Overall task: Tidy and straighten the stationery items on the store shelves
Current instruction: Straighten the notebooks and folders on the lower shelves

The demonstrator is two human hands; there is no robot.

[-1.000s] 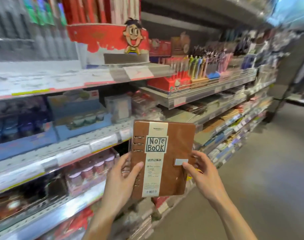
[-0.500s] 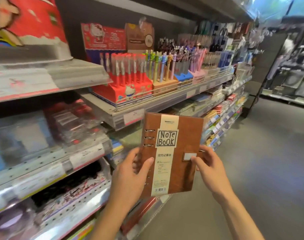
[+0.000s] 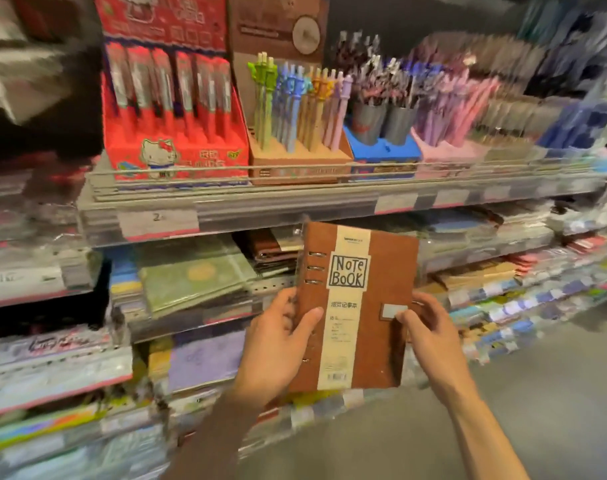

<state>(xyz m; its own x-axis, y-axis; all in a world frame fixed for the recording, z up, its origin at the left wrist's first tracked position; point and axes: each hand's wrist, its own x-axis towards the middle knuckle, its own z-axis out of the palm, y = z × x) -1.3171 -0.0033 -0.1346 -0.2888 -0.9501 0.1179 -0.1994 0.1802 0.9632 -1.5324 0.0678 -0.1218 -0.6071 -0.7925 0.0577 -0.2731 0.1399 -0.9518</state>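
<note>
A brown ring-bound notebook (image 3: 381, 306) with a cream band reading "NOTE BOOK" is held upright in front of the shelves. My left hand (image 3: 278, 344) grips its ringed left edge, thumb across the cover. My right hand (image 3: 430, 334) holds the right edge beside the clasp tab. Behind the notebook, a shelf carries a stack of similar brown notebooks (image 3: 264, 249) and green wrapped notebooks (image 3: 194, 278).
Above runs a shelf with a wire rail (image 3: 295, 168) holding a red cartoon-cat pen box (image 3: 170, 116), a brown box of coloured pens (image 3: 298, 109) and pink and blue pen holders. Lower shelves hold flat stacked stationery. Grey aisle floor (image 3: 537, 393) lies to the right.
The view has swung right along the shelves and closer to them. Both hands have kept hold of the notebook, which now sits in front of the notebook shelf.
</note>
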